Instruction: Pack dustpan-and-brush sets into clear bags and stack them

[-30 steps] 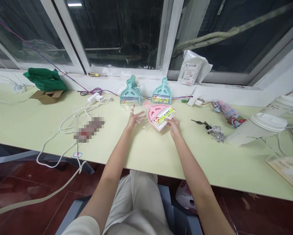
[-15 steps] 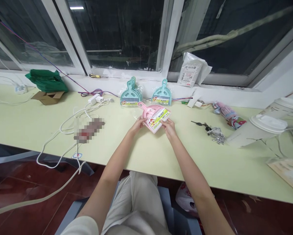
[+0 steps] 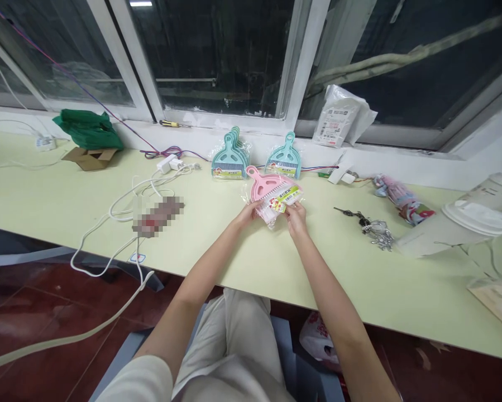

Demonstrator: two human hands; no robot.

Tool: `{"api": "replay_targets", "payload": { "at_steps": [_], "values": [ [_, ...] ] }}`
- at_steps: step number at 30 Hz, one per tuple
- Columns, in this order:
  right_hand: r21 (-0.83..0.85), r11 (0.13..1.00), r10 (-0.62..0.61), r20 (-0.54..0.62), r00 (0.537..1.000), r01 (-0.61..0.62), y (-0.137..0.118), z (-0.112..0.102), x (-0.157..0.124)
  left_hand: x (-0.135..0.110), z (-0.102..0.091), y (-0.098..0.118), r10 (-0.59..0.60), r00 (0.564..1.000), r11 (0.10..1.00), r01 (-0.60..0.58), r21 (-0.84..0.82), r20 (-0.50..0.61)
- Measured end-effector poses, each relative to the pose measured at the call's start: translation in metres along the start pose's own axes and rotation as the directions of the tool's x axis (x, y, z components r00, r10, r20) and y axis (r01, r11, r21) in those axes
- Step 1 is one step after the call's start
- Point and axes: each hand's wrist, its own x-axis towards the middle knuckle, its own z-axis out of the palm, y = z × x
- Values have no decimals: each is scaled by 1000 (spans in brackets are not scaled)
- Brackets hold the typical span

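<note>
Between my two hands is a pink dustpan and brush set [image 3: 264, 188] in a clear plastic wrapper, tilted, with its handle pointing up and to the left. My left hand [image 3: 248, 214] grips its lower left edge. On the lower right, my right hand [image 3: 296, 216] pinches the wrapper close to the yellow-green label card [image 3: 286, 196]. Behind it, a row of several teal dustpan sets [image 3: 228, 159] leans by the wall. One more teal dustpan set [image 3: 284, 157] stands apart to the right of that row.
White cables [image 3: 116, 215] and a blurred-out object [image 3: 158, 216] lie left. A green bag [image 3: 87, 129] sits on a cardboard box [image 3: 90, 158]. Right are keys [image 3: 376, 231], a folded umbrella-like bundle [image 3: 401, 198] and lidded paper cups [image 3: 455, 223]. A white parcel bag [image 3: 334, 120] leans at the window.
The label card and the lower part of the pink set have shifted within my hands, and the wrapper looks more crumpled at the bottom. The whole view has swung slightly left.
</note>
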Motion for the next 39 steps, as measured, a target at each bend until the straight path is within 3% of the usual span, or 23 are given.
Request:
{"api": "replay_targets", "payload": {
  "at_steps": [5,7,8,10,11,12,13,15,17,20,22,29,32,35,39],
  "values": [
    [-3,1000,-25,-16,1000,25,3,-4,1,-1,5,0,2,1000,1000,-2,-21,-11],
    [0,999,-50,-35,998,50,2,-6,1,-5,9,2,98,980,995,-94,29,-174],
    [-3,998,-62,-37,997,62,2,-7,2,-8,11,4,206,928,978,-182,103,-311],
    [-22,997,-79,-32,996,78,1,-8,2,-15,13,11,479,724,873,-333,357,-495],
    [-38,996,-83,-25,996,82,1,-7,1,-19,14,15,599,636,789,-367,493,-486],
    [-55,995,-84,-13,996,83,2,-6,0,-22,14,18,690,592,696,-386,605,-417],
    [-69,994,-81,0,997,81,4,-5,-1,-24,14,20,742,590,610,-401,683,-317],
    [-86,994,-68,22,997,69,7,-1,-3,-25,13,21,744,659,493,-427,759,-113],
    [-90,994,-58,30,998,61,11,2,-6,-21,12,17,687,726,428,-428,796,21],
    [-93,994,-63,12,998,64,15,5,-8,-13,8,5,596,800,372,-349,860,66],
    [-101,993,-67,-5,998,66,17,5,-7,-11,7,-2,564,824,360,-307,881,56],
    [-102,992,-75,-62,995,68,19,5,-6,-20,20,-6,581,790,359,-465,809,196],
    [-100,991,-91,-55,994,85,19,6,-6,-21,25,-4,551,790,260,-469,844,269],
    [-96,993,-70,-50,996,65,19,7,-6,-18,25,-4,499,805,100,-423,901,322],
    [-122,992,-17,26,1000,20,19,9,-7,-17,24,-7,480,827,-10,-328,945,293]
  ]
}}
